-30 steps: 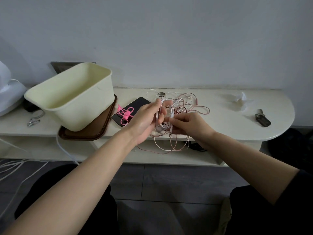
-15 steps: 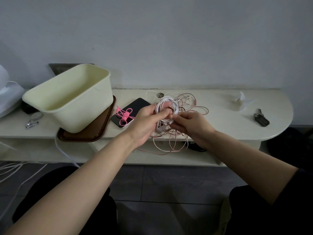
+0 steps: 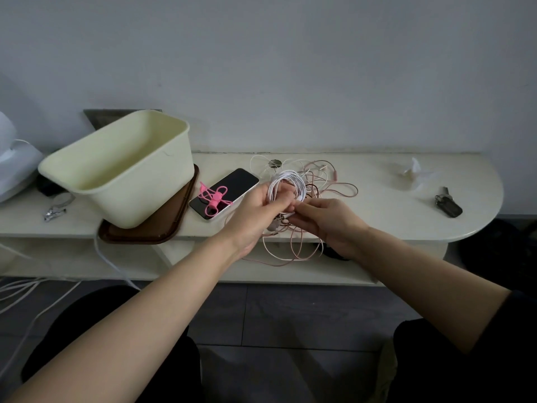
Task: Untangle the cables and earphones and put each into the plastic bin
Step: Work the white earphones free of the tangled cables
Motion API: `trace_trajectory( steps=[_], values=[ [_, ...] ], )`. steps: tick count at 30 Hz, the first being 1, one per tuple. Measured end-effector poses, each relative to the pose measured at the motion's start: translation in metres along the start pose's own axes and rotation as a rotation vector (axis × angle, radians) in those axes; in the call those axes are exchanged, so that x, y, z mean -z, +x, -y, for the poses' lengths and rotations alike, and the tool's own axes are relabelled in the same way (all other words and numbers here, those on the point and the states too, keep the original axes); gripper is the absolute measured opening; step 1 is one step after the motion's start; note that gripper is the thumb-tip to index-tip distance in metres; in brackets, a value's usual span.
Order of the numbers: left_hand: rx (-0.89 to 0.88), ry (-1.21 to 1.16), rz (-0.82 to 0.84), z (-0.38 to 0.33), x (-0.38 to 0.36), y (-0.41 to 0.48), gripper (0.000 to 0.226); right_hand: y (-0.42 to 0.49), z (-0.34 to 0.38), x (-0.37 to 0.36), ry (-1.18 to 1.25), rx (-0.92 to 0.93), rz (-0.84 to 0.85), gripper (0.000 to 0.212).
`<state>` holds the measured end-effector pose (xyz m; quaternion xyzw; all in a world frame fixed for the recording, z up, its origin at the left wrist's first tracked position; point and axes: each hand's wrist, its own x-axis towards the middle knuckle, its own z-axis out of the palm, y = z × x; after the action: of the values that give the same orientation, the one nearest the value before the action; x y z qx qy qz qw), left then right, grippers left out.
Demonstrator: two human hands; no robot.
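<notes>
Hidden: the fingertips of the left hand (image 3: pixel 255 210) and right hand (image 3: pixel 325 219) crowd together, so exactly where they meet the cord is hard to read.
Too small to name: a little pale plug or earpiece dangles just under the hands.
Cut off: a white object (image 3: pixel 14 167) at the left edge shows only in part.
Left hand: curled round the white cable coil (image 3: pixel 286 184), lifting it above the shelf (image 3: pixel 377 225).
Right hand: pinching a strand at the coil's lower edge.
White cable coil: neat round loops, thin and glossy, raised in front of the rest.
Pink tangle (image 3: pixel 334 186): loose rose-coloured cords sprawl on the shelf behind the hands, and some loops droop over its front edge.
Plastic bin (image 3: pixel 122 175): cream, smooth, rounded corners; it sits on a brown tray (image 3: pixel 174 225) to the left, well apart from the cables.
Phone (image 3: pixel 232 181): dark glass slab between the bin and the hands, with a pink rubbery tie (image 3: pixel 213 197) on it.
Far right: crumpled tissue (image 3: pixel 411 173) and dark keys (image 3: pixel 447 203).
</notes>
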<state>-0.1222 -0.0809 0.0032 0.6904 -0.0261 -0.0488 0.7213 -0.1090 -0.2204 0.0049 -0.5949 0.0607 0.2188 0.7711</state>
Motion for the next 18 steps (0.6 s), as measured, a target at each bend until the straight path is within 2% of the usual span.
trace_trajectory(
  steps=[4, 6, 9, 14, 18],
  values=[
    [-0.042, -0.006, 0.063, 0.000, -0.003, -0.003, 0.043, -0.003, 0.002, 0.002, 0.060, -0.025, -0.005, 0.017],
    [-0.069, -0.006, 0.052, 0.001, -0.003, -0.003, 0.044, -0.003, 0.003, 0.002, 0.106, -0.035, -0.025, 0.021],
    [-0.079, -0.028, 0.031, 0.001, -0.002, -0.002, 0.032, -0.002, 0.005, 0.003, 0.103, -0.048, 0.010, 0.018],
    [-0.038, -0.004, 0.086, 0.002, 0.003, 0.003, 0.026, 0.001, 0.011, 0.006, -0.080, -0.072, 0.114, 0.009],
    [0.080, 0.024, 0.161, -0.001, 0.010, 0.003, 0.033, 0.004, 0.013, 0.009, -0.430, -0.021, 0.132, 0.007]
  ],
)
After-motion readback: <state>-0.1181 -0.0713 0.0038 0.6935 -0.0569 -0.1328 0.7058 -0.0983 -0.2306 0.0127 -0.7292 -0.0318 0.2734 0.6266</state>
